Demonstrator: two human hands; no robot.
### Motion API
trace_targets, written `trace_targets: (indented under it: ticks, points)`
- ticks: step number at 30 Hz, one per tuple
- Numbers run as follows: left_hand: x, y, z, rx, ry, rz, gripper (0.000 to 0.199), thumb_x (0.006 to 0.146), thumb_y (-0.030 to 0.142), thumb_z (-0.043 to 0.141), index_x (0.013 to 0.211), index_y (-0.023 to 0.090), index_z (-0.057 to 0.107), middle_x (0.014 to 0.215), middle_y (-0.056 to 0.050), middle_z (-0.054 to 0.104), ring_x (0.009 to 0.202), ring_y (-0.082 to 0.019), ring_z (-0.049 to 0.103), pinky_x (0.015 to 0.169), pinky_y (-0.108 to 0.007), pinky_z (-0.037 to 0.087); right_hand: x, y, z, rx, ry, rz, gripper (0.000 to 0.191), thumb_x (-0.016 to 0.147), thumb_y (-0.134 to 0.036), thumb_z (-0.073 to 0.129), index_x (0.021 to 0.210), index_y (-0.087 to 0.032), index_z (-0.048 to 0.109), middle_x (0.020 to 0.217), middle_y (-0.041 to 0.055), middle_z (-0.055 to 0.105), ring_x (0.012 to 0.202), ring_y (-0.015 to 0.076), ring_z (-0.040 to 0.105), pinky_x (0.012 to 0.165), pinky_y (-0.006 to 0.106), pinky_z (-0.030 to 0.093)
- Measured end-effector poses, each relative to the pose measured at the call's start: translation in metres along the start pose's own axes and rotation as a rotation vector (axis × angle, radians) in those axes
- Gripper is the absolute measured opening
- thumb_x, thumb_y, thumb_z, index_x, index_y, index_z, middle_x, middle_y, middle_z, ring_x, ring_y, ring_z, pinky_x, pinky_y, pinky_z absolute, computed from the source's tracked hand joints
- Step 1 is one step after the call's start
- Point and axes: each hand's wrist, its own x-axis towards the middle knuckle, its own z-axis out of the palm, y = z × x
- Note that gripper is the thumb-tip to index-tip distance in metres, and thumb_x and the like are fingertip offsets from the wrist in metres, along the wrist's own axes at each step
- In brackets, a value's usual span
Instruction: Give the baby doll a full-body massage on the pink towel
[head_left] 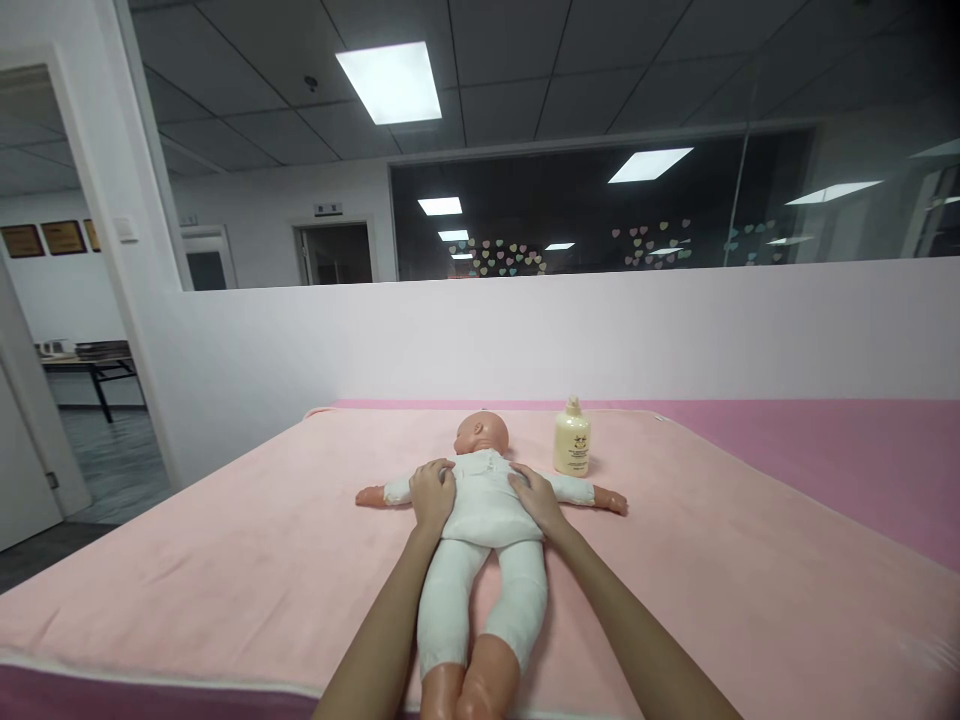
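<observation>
A baby doll (489, 500) in a white long-sleeved top and white leggings lies on its back, arms spread out, head at the far end and feet toward me. Its head is turned to the left. My left hand (433, 492) lies against the left side of its chest by the armpit, fingers extended and close together. On the other side, my right hand (536, 497) rests flat on the chest edge near the shoulder, fingers stretched out. Both thumbs are hard to make out. A pale yellow pump bottle (572, 443) stands upright beyond the doll's right-hand arm.
A pink blanket (247, 560) covers the padded surface under the doll, with darker pink matting (825, 470) to the right. Behind it rises a white low wall (525, 335) topped by glass. An open doorway (112, 430) is at the left, with a table (94, 362) beyond.
</observation>
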Motion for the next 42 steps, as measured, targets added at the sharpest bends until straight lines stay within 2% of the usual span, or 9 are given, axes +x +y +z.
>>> trace_targets:
  ticks: [15,42]
  points:
    - [0.0005,-0.0001,0.0003,0.007,-0.01,-0.014,0.025,0.078,0.016,0.043,0.086,0.021,0.067,0.099,-0.004,0.068,0.098,-0.023,0.057,0.09,-0.037,0.038,0.0016,0.0027,0.0013,0.015,0.016,0.013,0.039,0.079,-0.034,0.05,0.112,-0.017,0.062,0.119,0.0079,0.061,0.113,0.0211,0.054,0.101,0.036,0.036]
    - [0.0003,-0.0012,0.0006,0.01,-0.01,-0.002,0.025,0.078,0.016,0.043,0.086,0.02,0.066,0.099,-0.004,0.068,0.098,-0.023,0.056,0.089,-0.036,0.038,0.0018,0.0029,0.0017,-0.002,0.01,0.001,0.043,0.079,-0.035,0.047,0.114,-0.014,0.061,0.12,0.0098,0.06,0.113,0.022,0.053,0.101,0.035,0.036]
